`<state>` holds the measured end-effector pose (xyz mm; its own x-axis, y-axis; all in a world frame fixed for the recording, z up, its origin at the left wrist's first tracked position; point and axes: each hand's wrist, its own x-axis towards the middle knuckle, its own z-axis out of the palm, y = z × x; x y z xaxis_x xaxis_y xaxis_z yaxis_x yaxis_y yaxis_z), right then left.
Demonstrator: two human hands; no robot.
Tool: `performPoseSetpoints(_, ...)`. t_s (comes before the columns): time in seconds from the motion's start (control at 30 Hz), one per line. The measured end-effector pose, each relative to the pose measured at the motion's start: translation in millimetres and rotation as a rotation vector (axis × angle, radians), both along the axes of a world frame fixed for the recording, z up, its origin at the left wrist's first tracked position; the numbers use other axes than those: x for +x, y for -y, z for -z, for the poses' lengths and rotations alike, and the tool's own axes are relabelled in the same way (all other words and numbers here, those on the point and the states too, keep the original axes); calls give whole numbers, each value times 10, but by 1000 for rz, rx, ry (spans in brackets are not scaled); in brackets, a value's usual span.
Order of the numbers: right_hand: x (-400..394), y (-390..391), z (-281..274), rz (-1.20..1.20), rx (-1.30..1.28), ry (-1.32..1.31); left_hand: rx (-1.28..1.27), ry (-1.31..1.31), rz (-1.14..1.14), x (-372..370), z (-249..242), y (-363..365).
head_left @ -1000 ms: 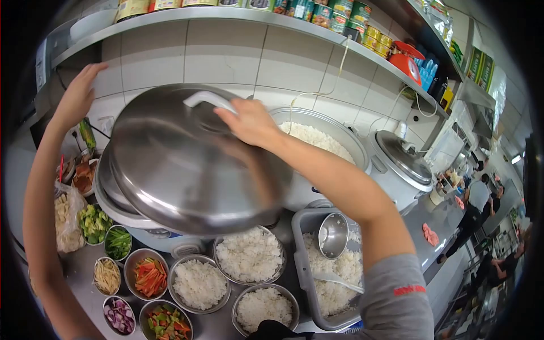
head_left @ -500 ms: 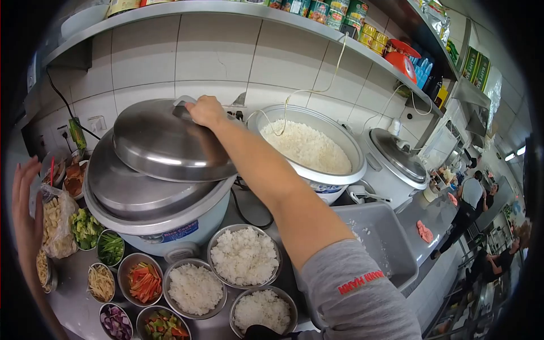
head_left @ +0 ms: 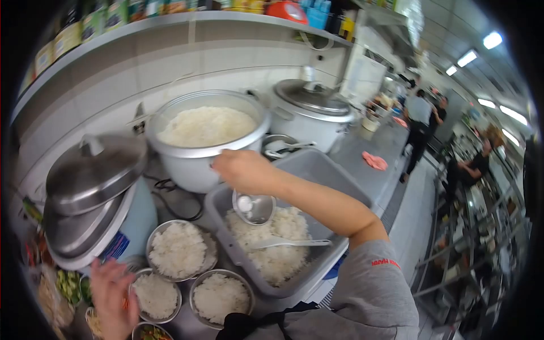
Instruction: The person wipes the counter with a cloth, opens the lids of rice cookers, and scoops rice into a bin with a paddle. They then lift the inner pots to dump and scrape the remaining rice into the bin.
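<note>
Currently, the right hand [head_left: 245, 171] reaches over the grey plastic tub [head_left: 317, 167], its fingers curled beside the front wall of the open rice cooker [head_left: 187, 170]; blur and angle hide whether that grip pinches anything. Directly below it in view, a small steel bowl [head_left: 262, 211] sits tilted in the tub on the cooked rice [head_left: 280, 263], though I cannot tell whether the hand touches it. A white plastic spoon [head_left: 292, 242] lies across the same rice. The left hand [head_left: 112, 300], blurred, has its fingers spread apart near the three rice-filled steel bowls [head_left: 205, 321] on the worktop [head_left: 350, 154]. Behind that hand, a domed steel lid [head_left: 93, 178] leans on top of the covered rice cooker [head_left: 140, 209]. Beyond the open cooker stands another lidded rice cooker [head_left: 306, 129], its handle uppermost.
</note>
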<state>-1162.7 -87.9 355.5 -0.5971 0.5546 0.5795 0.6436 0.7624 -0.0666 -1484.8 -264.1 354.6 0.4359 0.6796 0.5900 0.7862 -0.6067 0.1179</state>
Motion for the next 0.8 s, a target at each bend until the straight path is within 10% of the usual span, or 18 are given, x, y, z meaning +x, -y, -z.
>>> performPoseSetpoints(0.2, 2297, 801, 592, 858, -156, -186, -277, -77, 422, 1169, 543, -66)
performPoseSetpoints(0.43, 2815, 1449, 1549, 769, -306, -191, -432, -266, 676, 2158, 981, 57)
performPoseSetpoints(0.8, 2866, 1508, 1625, 559, -350, -297, -408, -176, 152, 3147, 1541, 368)
